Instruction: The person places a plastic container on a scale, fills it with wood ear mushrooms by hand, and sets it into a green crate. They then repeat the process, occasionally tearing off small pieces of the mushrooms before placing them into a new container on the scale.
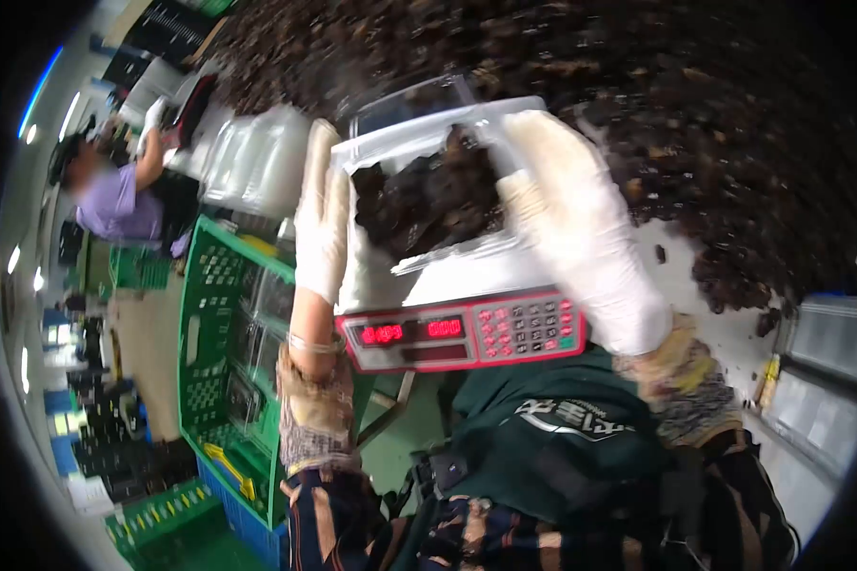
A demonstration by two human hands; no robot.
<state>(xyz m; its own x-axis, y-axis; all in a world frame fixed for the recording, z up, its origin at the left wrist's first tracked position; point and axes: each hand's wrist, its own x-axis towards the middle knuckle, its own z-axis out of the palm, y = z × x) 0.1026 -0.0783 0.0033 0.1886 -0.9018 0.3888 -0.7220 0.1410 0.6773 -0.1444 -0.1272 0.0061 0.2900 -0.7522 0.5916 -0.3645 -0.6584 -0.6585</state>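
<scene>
A clear plastic box (348,150) filled with dark brown, moist-looking pieces (424,200) is between my two gloved hands. My left hand (320,219) presses along its left side with the fingers pointing up. Over the right side curls my right hand (571,214), its fingers at the rim. Just below the box is an electronic scale (462,330) with a red-framed panel, lit red digits and a keypad. Whether the box touches the scale's pan is hard to tell.
Loose dark brown pieces (733,143) heap across the table beyond. Stacked clear boxes (257,157) stand at the left, above a green crate (192,352) holding more boxes. A co-worker in a purple shirt (124,205) is at far left. Clear boxes (824,381) lie at right.
</scene>
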